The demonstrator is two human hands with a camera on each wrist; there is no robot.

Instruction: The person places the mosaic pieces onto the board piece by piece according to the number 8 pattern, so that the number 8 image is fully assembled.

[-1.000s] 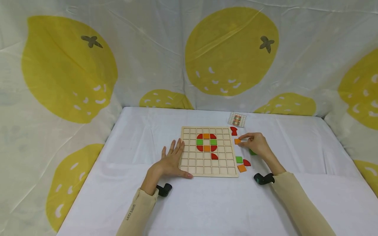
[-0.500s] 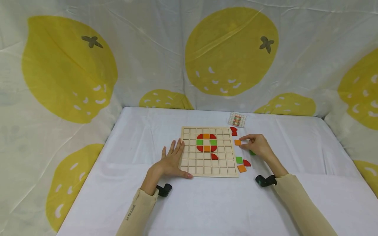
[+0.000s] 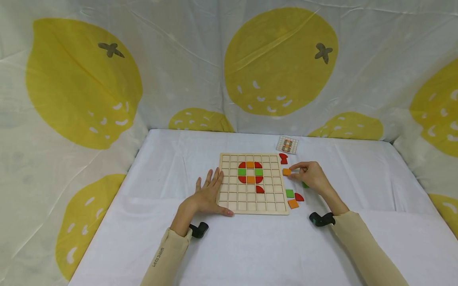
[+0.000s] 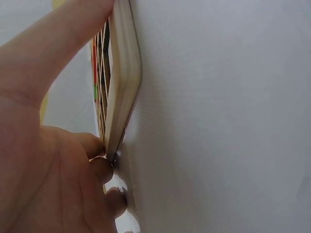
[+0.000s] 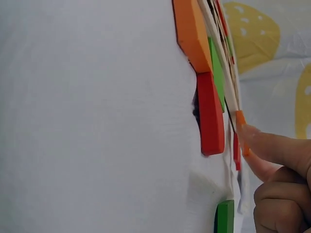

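Note:
A wooden grid board (image 3: 229, 196) bears red quarter-circle, orange and green square tiles in a ring, and one more red quarter-circle tile (image 3: 260, 190) below. My left hand (image 3: 205, 196) rests along the board's left side with fingers spread; its thumb lies at the front edge. In the left wrist view, that thumb and the fingertips touch the board's rim (image 4: 124, 73). Just off the board's right side, my right hand (image 3: 311, 176) pinches an orange square tile (image 3: 286, 172) between thumb and forefinger. The right wrist view shows this orange tile (image 5: 240, 119) on edge at the fingertips.
Right of the board lie a green tile (image 3: 290, 193), a red quarter-circle (image 3: 299, 197) and an orange square (image 3: 293, 204). Red pieces (image 3: 283, 158) sit near its far right corner, below a pattern card (image 3: 287, 145). Another green tile (image 3: 305, 185) is partly under the right hand.
The right hand shifts slightly right and then a little left toward the board, the orange square tile moving with it. The left hand and the board stay put.

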